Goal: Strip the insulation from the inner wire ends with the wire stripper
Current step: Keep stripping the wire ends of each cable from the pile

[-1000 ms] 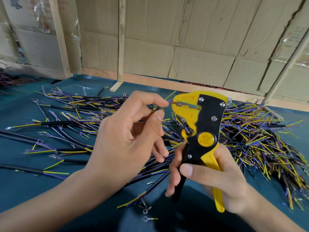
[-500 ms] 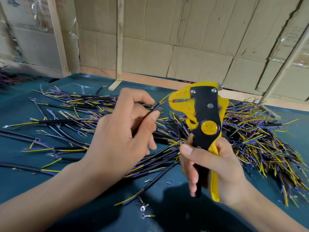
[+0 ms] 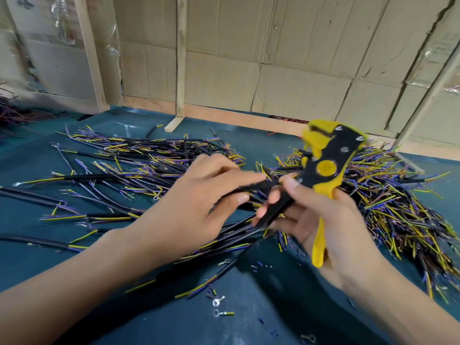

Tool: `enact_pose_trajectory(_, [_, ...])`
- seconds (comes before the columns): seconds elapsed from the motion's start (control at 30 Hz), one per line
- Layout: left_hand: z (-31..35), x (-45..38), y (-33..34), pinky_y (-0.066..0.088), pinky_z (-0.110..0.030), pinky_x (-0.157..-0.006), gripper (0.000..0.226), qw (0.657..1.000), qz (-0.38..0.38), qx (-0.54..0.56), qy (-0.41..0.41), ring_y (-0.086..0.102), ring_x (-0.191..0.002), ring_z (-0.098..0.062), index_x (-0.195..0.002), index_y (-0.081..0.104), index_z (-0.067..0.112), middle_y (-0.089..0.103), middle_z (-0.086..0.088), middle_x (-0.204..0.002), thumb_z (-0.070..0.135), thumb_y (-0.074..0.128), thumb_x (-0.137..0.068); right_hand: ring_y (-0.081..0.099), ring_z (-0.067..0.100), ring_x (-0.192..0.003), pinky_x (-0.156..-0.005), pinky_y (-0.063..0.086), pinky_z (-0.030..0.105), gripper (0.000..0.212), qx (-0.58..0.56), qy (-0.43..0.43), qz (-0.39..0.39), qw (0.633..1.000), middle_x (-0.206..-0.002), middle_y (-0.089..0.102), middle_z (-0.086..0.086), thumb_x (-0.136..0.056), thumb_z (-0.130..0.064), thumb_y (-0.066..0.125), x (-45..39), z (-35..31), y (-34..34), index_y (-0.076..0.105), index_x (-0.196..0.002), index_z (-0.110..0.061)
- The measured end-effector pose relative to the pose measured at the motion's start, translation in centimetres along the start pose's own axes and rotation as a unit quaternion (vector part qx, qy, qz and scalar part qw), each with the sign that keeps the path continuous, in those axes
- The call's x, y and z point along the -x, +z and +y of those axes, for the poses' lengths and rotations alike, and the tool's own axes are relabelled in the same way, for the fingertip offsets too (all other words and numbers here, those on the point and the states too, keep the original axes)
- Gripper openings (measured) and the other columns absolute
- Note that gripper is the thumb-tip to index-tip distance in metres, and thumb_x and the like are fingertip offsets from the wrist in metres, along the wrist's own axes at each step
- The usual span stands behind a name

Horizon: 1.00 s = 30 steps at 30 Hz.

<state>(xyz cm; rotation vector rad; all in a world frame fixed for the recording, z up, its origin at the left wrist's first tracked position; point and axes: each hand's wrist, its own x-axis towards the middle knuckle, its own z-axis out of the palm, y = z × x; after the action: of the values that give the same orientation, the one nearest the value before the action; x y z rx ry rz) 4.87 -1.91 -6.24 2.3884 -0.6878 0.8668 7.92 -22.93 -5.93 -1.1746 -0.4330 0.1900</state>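
Gripping a yellow-and-black wire stripper [image 3: 323,168] in the right hand [image 3: 331,230], fingers [image 3: 286,181] curling round the black handle while the yellow handle is lying across the palm; tool tilting up and away from the wrist, its head standing open with nothing visibly caught in it

Pinching a black cable [image 3: 251,188] in the left hand [image 3: 196,202], just to the left of the stripper, index finger stretching toward the tool and the thumb pressing from beneath; blurring too much to tell how the cable's inner wire ends are lying

Lying beyond and to the left of the stripper on the teal-covered desk [image 3: 62,260], a spread of black cables [image 3: 139,155] with yellow and purple inner wires fanning from their ends

Heaping up behind and to the right of the stripper, a denser pile of cut cables [image 3: 398,202]

Sitting below the stripper, nearer the camera, a few small ring terminals [image 3: 219,301] and scraps of insulation

Standing well behind the stripper, a cardboard wall [image 3: 273,58] with wooden battens
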Motion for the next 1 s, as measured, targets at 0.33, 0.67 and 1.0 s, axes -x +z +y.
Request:
enact_pose_trajectory(0.33, [-2.0, 0.8, -0.2, 0.036, -0.022, -0.078, 0.024, 0.952, -0.285, -0.044, -0.104, 0.045, -0.09, 0.004, -0.097, 0.055, 0.035, 0.053, 0.017, -0.089, 0.058, 0.058, -0.091, 0.072, 0.036, -0.084, -0.078, 0.061, 0.048, 0.011, -0.033, -0.086, 0.203, 0.975, -0.082, 0.068, 0.012, -0.1, -0.013, 0.055, -1.8, -6.1, -4.4, 0.057, -0.09, -0.01])
enact_pose_trajectory(0.67, [-1.5, 0.6, 0.2, 0.039, -0.011, -0.064, 0.012, 0.962, -0.208, 0.003, -0.177, 0.056, -0.072, 0.005, -0.084, 0.06, 0.029, 0.063, 0.023, -0.072, 0.036, 0.059, -0.094, 0.069, 0.041, -0.083, -0.082, 0.06, 0.052, 0.04, 0.002, -0.196, 0.217, 0.956, -0.115, 0.069, 0.019, -0.092, 0.0, 0.062, -1.7, -7.0, -5.1, 0.043, -0.125, -0.013])
enact_pose_trajectory(1.0, [-0.4, -0.3, -0.6, 0.04, -0.017, -0.055, 0.019, 0.953, -0.11, 0.166, -0.229, 0.05, -0.053, -0.003, -0.078, 0.065, 0.028, 0.068, 0.005, -0.071, 0.022, 0.062, -0.096, 0.068, 0.042, -0.081, -0.096, 0.049, 0.069, 0.028, 0.075, -0.159, 0.15, 0.973, -0.08, 0.067, 0.01, -0.086, 0.006, 0.068, -0.8, -2.0, -1.8, 0.068, -0.109, -0.01])
